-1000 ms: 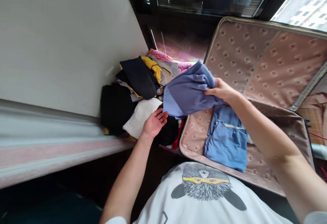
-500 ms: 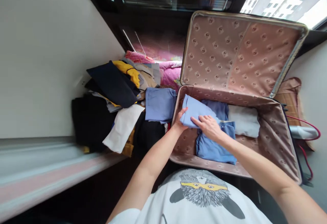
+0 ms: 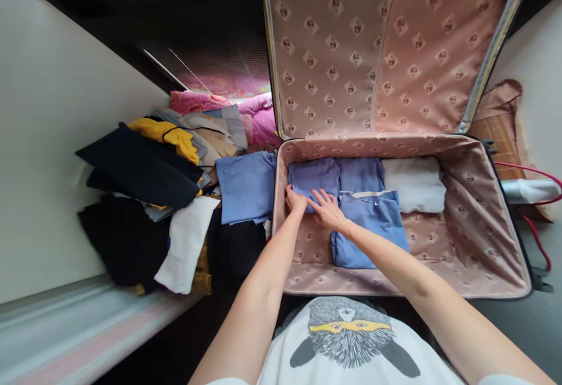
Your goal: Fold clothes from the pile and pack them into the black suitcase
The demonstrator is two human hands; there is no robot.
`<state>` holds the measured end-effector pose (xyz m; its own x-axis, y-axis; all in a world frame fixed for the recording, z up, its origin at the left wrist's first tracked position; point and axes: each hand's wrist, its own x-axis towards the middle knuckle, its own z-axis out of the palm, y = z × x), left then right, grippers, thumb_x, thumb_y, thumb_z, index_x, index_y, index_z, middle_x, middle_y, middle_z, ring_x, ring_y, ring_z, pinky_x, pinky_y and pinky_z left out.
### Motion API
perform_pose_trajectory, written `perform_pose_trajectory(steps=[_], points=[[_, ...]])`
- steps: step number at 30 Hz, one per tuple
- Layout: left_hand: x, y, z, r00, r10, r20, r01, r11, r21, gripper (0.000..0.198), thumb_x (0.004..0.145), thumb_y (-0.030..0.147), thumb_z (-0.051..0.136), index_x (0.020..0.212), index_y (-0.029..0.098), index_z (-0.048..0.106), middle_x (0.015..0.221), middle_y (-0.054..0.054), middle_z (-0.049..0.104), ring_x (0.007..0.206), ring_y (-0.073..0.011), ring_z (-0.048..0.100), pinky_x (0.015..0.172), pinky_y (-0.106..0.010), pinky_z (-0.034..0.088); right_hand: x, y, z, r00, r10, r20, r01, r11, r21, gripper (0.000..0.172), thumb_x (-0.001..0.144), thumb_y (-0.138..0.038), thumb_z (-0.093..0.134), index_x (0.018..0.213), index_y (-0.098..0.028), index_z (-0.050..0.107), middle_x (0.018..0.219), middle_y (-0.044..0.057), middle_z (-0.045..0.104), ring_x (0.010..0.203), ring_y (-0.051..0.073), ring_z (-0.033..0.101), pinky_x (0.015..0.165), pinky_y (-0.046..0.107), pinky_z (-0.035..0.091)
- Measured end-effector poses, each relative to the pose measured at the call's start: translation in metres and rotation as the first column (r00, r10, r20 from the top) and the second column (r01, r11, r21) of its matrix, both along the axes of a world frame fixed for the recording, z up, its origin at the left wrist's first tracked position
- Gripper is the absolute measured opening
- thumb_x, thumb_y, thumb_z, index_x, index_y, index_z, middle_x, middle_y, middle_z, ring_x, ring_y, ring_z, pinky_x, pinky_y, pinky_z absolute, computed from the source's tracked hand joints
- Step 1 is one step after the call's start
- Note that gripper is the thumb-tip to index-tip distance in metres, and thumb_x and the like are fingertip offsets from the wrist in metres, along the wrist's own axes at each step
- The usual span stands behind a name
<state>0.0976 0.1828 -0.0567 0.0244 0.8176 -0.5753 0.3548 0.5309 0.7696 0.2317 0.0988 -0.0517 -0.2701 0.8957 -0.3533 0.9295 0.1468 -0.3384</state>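
A folded blue garment (image 3: 314, 174) lies in the back left corner of the open suitcase (image 3: 307, 285). At its front left corner my left hand (image 3: 296, 200) rests, fingers extended against the cloth. My right hand (image 3: 328, 212) lies on the garment's front edge with its fingers spread. Another folded blue garment (image 3: 362, 173) is to the right of it, and a white folded garment (image 3: 415, 185) lies beyond that. In front sits a larger blue folded garment (image 3: 371, 227), partly under my right wrist.
Left of the suitcase is a heap of clothes: a blue folded piece (image 3: 246, 186), a white one (image 3: 187, 244), dark cloth (image 3: 140, 165) and a yellow piece (image 3: 169, 136). The suitcase lid (image 3: 333, 51) leans upright at the back. A brown bag (image 3: 503, 133) stands at the right.
The blue garment, held above the suitcase earlier, now lies in its back left corner. Both hands have come down with it, and the right fingers have spread. The view has tilted down.
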Motion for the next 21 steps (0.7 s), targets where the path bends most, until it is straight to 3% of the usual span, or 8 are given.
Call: perform_pose_trajectory(steps=[4,6,9,11,15,17,19,21], points=[[0.01,0.004,0.006,0.944,-0.026,-0.33,0.025,1.0,-0.008,0.075,0.086,0.016,0.065,0.157,0.012,0.04,0.156,-0.033,0.044,0.151,-0.0437,0.038,0.12,-0.06,0.027,0.01,0.011,-0.004,0.985,-0.147,0.096,0.141,0.988,0.062,0.072,0.097,-0.036,0.061,0.164,-0.029,0.036,0.175,0.019,0.012,0.159,0.042,0.015,0.12,0.055,0.027],[0.015,-0.005,0.007,0.906,-0.124,-0.405,0.145,0.989,0.023,0.067,0.091,0.017,0.057,0.156,0.01,0.043,0.164,-0.034,0.03,0.157,-0.0455,0.024,0.122,-0.066,0.021,0.009,0.015,-0.011,0.98,-0.152,0.126,0.149,0.988,0.033,0.07,0.098,-0.04,0.061,0.163,-0.029,0.038,0.174,0.022,0.014,0.158,0.044,0.018,0.12,0.056,0.026],[0.021,-0.022,0.003,0.786,-0.371,-0.495,0.489,0.863,0.13,0.067,0.096,0.019,0.045,0.163,0.018,0.036,0.176,-0.02,0.006,0.162,-0.0396,-0.005,0.125,-0.068,0.011,0.007,0.019,-0.022,0.977,-0.148,0.153,0.145,0.989,0.029,0.068,0.101,-0.038,0.055,0.165,-0.028,0.034,0.172,0.024,0.016,0.157,0.044,0.021,0.12,0.058,0.024],[0.021,-0.029,-0.004,0.683,-0.486,-0.546,0.617,0.783,0.076,0.07,0.097,0.026,0.047,0.166,0.021,0.032,0.177,-0.016,0.0,0.161,-0.0402,-0.013,0.124,-0.071,0.008,0.009,0.024,-0.029,0.975,-0.15,0.164,0.146,0.989,0.039,0.07,0.102,-0.037,0.051,0.167,-0.027,0.028,0.173,0.025,0.015,0.158,0.043,0.02,0.12,0.058,0.024],[0.013,-0.02,-0.026,0.62,-0.529,-0.58,0.611,0.789,-0.066,0.08,0.097,0.045,0.054,0.168,0.021,0.027,0.176,-0.018,-0.004,0.16,-0.0441,-0.014,0.123,-0.072,0.006,0.022,0.044,-0.038,0.976,-0.151,0.154,0.155,0.988,-0.014,0.083,0.097,-0.05,0.059,0.169,-0.027,0.024,0.173,0.026,0.008,0.157,0.046,0.019,0.119,0.058,0.025],[0.014,-0.011,-0.028,0.605,-0.538,-0.588,0.613,0.785,-0.087,0.08,0.098,0.047,0.053,0.168,0.022,0.026,0.176,-0.018,-0.006,0.16,-0.044,-0.014,0.124,-0.07,0.006,0.027,0.055,-0.04,0.976,-0.149,0.157,0.161,0.985,-0.066,0.092,0.093,-0.053,0.065,0.169,-0.026,0.021,0.172,0.029,0.006,0.157,0.047,0.019,0.119,0.058,0.026],[0.02,-0.004,-0.018,0.551,-0.578,-0.602,0.629,0.762,-0.155,0.08,0.098,0.048,0.053,0.168,0.021,0.027,0.175,-0.02,-0.003,0.16,-0.0461,-0.008,0.124,-0.069,0.009,0.029,0.065,-0.04,0.977,-0.138,0.165,0.161,0.978,-0.134,0.102,0.088,-0.053,0.07,0.17,-0.025,0.016,0.172,0.03,0.004,0.157,0.047,0.017,0.118,0.058,0.026],[0.029,-0.001,0.005,0.444,-0.659,-0.607,0.679,0.69,-0.252,0.078,0.097,0.047,0.058,0.165,0.019,0.033,0.173,-0.026,0.01,0.159,-0.0497,0.008,0.122,-0.07,0.018,0.03,0.072,-0.037,0.977,-0.122,0.176,0.159,0.964,-0.214,0.109,0.085,-0.054,0.074,0.17,-0.028,0.011,0.173,0.029,0.002,0.158,0.047,0.014,0.118,0.059,0.026]])
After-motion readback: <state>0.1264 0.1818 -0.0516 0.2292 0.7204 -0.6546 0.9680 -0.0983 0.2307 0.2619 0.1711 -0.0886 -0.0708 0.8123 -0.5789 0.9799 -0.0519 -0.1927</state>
